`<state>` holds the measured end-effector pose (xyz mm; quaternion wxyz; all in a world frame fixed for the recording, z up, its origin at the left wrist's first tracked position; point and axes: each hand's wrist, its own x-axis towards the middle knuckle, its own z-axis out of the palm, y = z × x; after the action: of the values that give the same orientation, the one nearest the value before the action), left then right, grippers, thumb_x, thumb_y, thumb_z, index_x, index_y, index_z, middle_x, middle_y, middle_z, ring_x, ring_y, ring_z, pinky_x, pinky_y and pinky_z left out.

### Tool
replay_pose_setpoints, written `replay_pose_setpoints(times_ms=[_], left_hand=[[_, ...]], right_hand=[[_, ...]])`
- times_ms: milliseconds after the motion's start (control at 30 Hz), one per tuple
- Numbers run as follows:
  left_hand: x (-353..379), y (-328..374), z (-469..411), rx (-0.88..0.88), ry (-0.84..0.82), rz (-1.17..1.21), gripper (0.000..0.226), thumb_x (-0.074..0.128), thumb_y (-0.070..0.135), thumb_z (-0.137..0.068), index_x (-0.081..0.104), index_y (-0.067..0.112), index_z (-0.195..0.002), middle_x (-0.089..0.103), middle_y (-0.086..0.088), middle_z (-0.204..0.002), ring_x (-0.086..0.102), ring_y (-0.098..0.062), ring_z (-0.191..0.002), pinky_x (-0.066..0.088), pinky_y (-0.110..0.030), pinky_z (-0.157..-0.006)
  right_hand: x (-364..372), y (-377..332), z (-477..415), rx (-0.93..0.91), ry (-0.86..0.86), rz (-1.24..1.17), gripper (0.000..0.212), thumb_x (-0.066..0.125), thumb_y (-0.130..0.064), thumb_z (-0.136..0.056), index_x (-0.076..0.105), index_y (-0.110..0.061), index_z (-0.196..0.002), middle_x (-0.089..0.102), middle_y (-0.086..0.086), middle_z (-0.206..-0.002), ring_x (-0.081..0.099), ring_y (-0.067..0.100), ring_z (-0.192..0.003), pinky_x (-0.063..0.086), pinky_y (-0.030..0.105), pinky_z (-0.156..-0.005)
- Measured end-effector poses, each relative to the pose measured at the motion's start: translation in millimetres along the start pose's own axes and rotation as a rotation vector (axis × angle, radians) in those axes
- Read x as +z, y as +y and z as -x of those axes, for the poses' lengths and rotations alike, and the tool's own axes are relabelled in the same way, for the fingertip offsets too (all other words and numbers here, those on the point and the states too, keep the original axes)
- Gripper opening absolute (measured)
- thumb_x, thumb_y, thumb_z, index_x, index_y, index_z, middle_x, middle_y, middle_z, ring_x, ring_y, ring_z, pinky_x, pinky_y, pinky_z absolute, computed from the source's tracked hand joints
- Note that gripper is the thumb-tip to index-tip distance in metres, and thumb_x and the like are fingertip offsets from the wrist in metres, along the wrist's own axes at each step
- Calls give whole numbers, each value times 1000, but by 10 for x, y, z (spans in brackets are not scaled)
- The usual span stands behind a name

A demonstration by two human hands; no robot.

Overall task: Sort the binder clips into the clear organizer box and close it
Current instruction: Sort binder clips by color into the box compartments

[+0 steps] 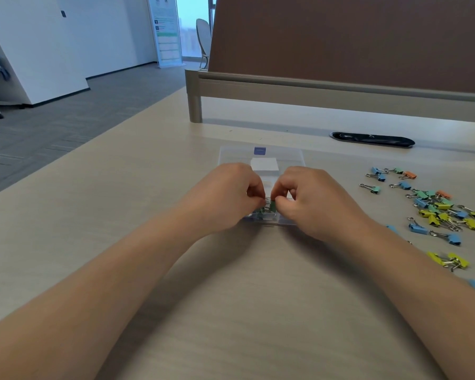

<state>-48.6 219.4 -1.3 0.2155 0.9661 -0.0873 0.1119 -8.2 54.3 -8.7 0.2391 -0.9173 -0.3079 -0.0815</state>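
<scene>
The clear organizer box (261, 156) lies open on the table straight ahead, its lid with a blue latch and a white label folded back on the far side. Green binder clips (266, 209) sit in its near compartment. My left hand (231, 196) and my right hand (310, 198) hover over that compartment, fingertips pinched together around the green clips. Most of the box's tray is hidden under both hands. A loose pile of binder clips (436, 207) in blue, green, yellow and orange lies on the table to the right.
A brown partition panel with a grey rail (313, 86) runs across the back of the table. A black cable slot cover (372, 139) sits behind the pile. A few stray clips (450, 260) lie by my right forearm. The table's left edge drops to carpeted floor.
</scene>
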Motion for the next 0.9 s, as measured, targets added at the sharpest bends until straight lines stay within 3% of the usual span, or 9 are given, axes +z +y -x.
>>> replay_pose_setpoints(times_ms=[167,300,633,833,900], left_hand=[[14,-1,-5,3,4,-18,11,64,25,-87,74,20,-85,61,7,-86,56,-10,-75,41,-22,-64],[11,4,-1,-10,-6,-25,12,64,25,-88,74,19,-86,63,6,-87,56,-11,-76,43,-24,-66],[10,16,-5,-6,-14,-28,13,63,25,-89,74,20,-87,63,6,-87,57,-12,-77,40,-22,-65],[8,37,7,61,33,-49,13,63,19,-88,59,27,-78,58,9,-82,52,-11,-76,36,-20,-62],[-9,66,10,68,38,-52,14,61,19,-90,59,28,-80,54,13,-79,48,-5,-71,33,-12,-60]], right_hand=[[-46,-1,0,-13,-17,43,32,50,-5,-82,76,-22,-87,63,-8,-92,55,13,-84,43,28,-72],[-53,-15,4,-37,11,72,33,49,-7,-83,78,-23,-83,64,-10,-90,56,13,-82,44,29,-70],[-56,-29,-2,-31,-7,42,33,49,-6,-81,78,-21,-80,66,-10,-88,58,15,-81,48,30,-70],[-60,-20,9,-59,-13,81,31,48,-9,-84,76,-21,-81,64,-7,-89,58,18,-81,50,35,-72],[-72,-23,33,-63,-3,86,30,47,-10,-84,75,-20,-82,63,-6,-90,58,20,-81,50,36,-72]])
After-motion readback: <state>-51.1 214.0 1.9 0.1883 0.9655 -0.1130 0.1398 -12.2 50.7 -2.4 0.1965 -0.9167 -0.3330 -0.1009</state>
